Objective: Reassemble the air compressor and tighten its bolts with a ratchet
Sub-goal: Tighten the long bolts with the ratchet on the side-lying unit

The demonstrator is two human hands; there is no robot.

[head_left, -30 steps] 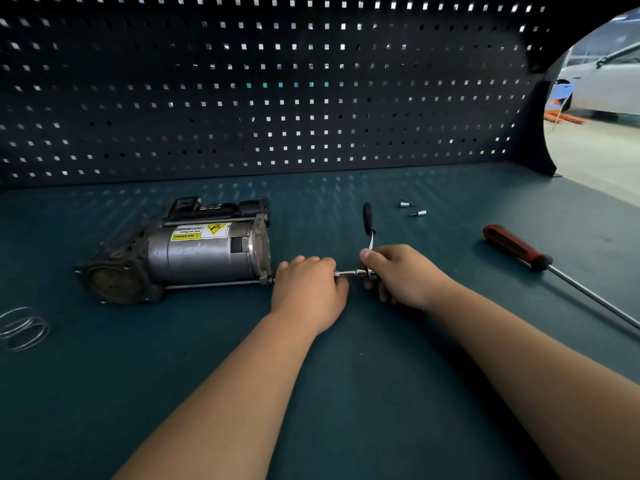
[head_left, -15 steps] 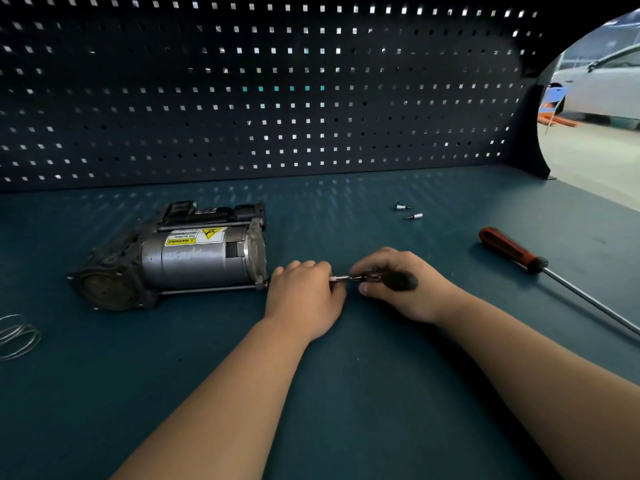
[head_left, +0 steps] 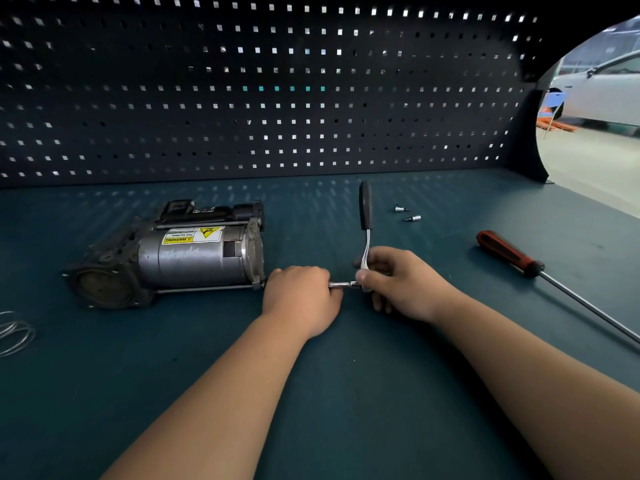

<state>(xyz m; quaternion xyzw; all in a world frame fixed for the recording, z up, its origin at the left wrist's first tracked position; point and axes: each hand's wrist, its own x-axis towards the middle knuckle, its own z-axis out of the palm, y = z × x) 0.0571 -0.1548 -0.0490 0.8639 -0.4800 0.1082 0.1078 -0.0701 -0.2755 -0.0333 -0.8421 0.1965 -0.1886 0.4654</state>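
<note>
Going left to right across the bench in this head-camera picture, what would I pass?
Wire coil → compressor → left hand → ratchet → bits → screwdriver. The right hand overlaps the ratchet and bits, so it is left out.

both hands (head_left: 403, 284) work ratchet (head_left: 365, 237) beside compressor (head_left: 187, 252), probably tightening.

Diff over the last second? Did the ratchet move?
The ratchet handle swung down to the right, then back up; it now points away toward the pegboard again. The right hand kept hold of it throughout. Unchanged: left hand wrapped around the extension beside the air compressor, screwdriver lying to the right.
</note>
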